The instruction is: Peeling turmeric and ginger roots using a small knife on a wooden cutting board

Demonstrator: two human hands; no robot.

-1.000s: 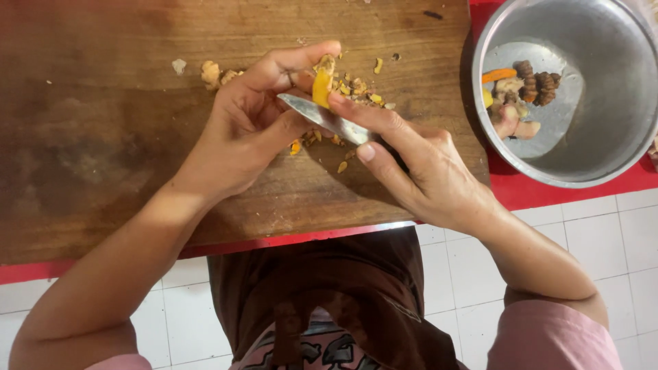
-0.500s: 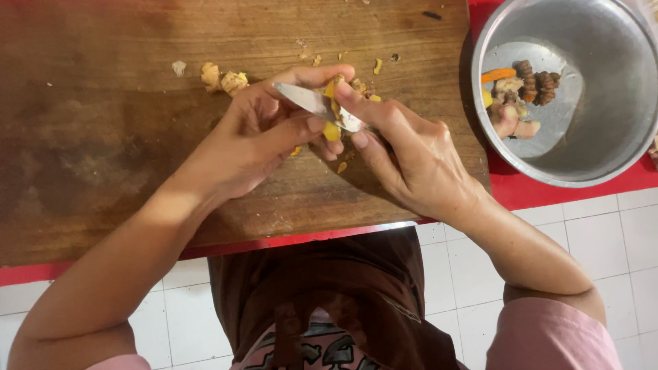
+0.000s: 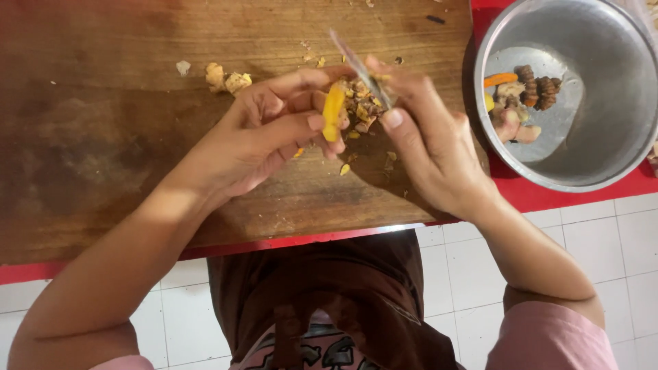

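From up here I take the wooden cutting board (image 3: 137, 137) as my landmark. On its upper left part lie a few pale root scraps (image 3: 226, 79), well apart from both hands. Nearer the board's middle, my left hand (image 3: 264, 137) is curled closed around a peeled yellow root piece (image 3: 334, 113), pinched between thumb and fingertips. The piece's long axis runs nearly upright in the view, one end pointing toward the far edge of the board, the other toward me. Just beside it, over the board's right part, sits a small heap of brown and yellow peelings (image 3: 362, 109). My right hand (image 3: 428, 147) is closed on a small knife (image 3: 356, 62); its blade slants up and to the left, away from me, its tip above the peelings. I cannot tell whether the blade touches the root. Off the board's right edge, on the red worktop (image 3: 534, 199), stands a metal bowl (image 3: 617, 151) holding unpeeled roots (image 3: 538, 85).
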